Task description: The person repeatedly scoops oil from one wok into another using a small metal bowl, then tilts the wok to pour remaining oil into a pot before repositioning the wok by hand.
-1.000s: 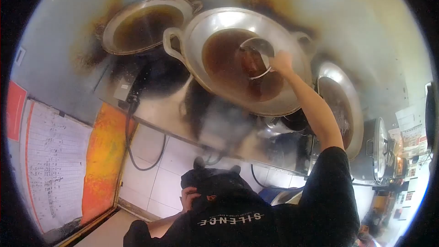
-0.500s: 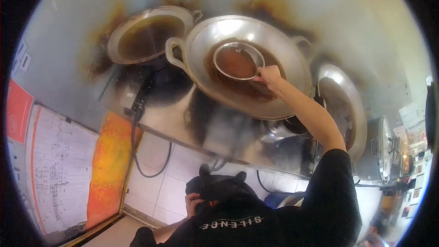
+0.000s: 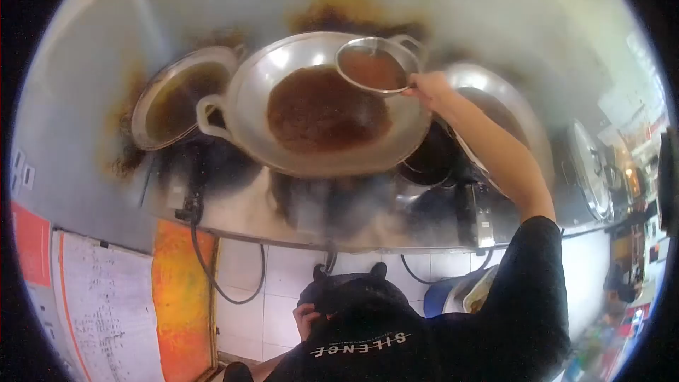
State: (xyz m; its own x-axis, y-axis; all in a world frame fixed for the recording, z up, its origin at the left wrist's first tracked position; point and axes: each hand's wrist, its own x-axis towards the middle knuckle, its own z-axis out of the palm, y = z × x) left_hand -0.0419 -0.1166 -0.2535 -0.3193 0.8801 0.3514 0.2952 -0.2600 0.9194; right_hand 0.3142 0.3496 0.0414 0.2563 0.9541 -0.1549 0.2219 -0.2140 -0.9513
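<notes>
My right hand (image 3: pixel 430 90) is closed round the handle of a round metal dipper (image 3: pixel 373 67) filled with reddish-brown liquid. The dipper is over the right rear side of a large two-handled metal wok (image 3: pixel 247 92). Brown liquid (image 3: pixel 329 110) lies in the bottom of this wok. My left hand (image 3: pixel 305 320) is low in the view, its fingers curled against a black, cap-like thing (image 3: pixel 353 290) with two nubs. What those fingers hold, if anything, is hidden.
A smaller wok (image 3: pixel 145 120) of dark liquid stands at left, another wok (image 3: pixel 530 124) at right. Beyond it is a lidded pot (image 3: pixel 590 170). A dark pot (image 3: pixel 430 155) sits beside the central wok. Cables (image 3: pixel 233 301) hang below the metal counter edge (image 3: pixel 339 246).
My right hand has lifted the dipper from the middle of the large wok to its right rear side. The view has shifted, so the woks sit further left. My left hand stays by the black thing.
</notes>
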